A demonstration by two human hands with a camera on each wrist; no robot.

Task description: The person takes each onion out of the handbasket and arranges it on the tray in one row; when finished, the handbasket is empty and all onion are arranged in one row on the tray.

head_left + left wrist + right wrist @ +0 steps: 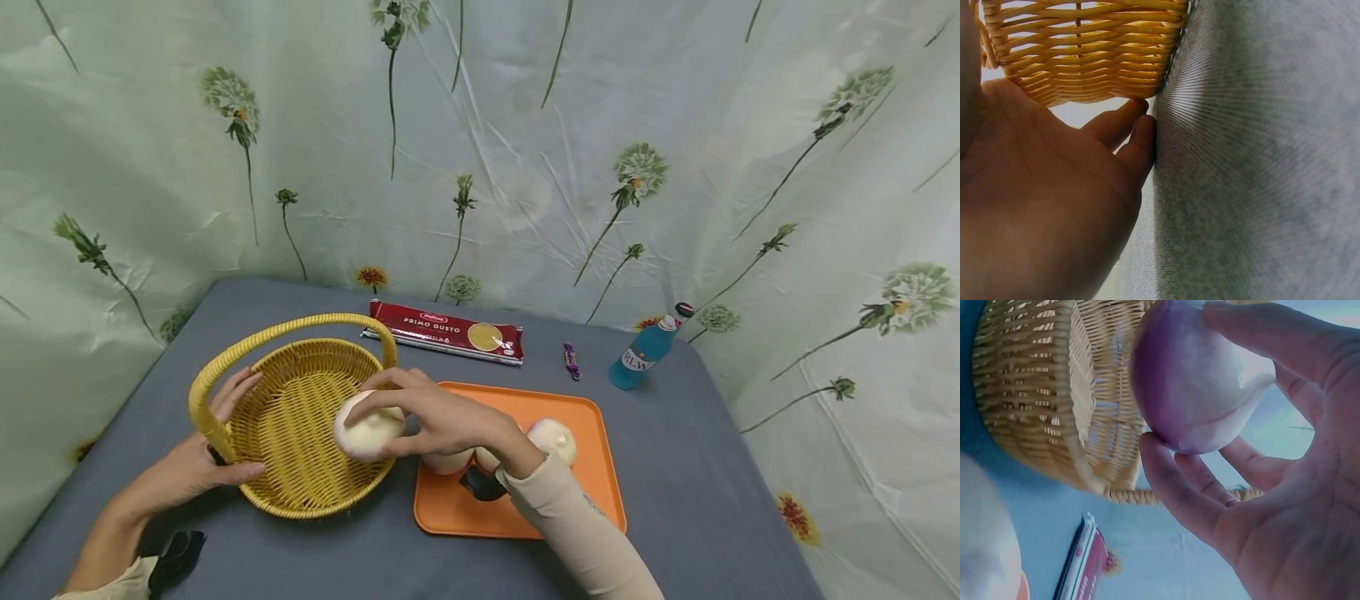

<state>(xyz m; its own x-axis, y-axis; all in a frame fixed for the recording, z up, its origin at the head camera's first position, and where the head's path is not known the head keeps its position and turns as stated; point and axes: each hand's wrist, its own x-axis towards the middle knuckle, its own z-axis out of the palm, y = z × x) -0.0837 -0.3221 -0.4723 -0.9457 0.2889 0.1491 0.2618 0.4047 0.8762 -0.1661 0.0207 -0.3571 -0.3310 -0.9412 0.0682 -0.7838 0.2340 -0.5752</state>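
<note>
A round white-and-purple turnip (369, 427) is in my right hand (450, 414), held between thumb and fingertips over the right rim of the yellow wicker basket (251, 492). Up close in the right wrist view, the turnip (1191, 381) shows a purple side and a pale pointed end. My left hand (187, 467) holds the basket's left side below the arched handle, thumb toward the front and fingers farther back. In the left wrist view, fingers lie against the basket wall low down by the cloth. The visible basket floor is bare.
An orange tray (592, 492) right of the basket carries more turnips (552, 440), partly hidden by my right forearm. Behind lie a red Primo Gusto packet (450, 331) and a small purple-wrapped candy (572, 361). A blue bottle (645, 354) stands at the back right.
</note>
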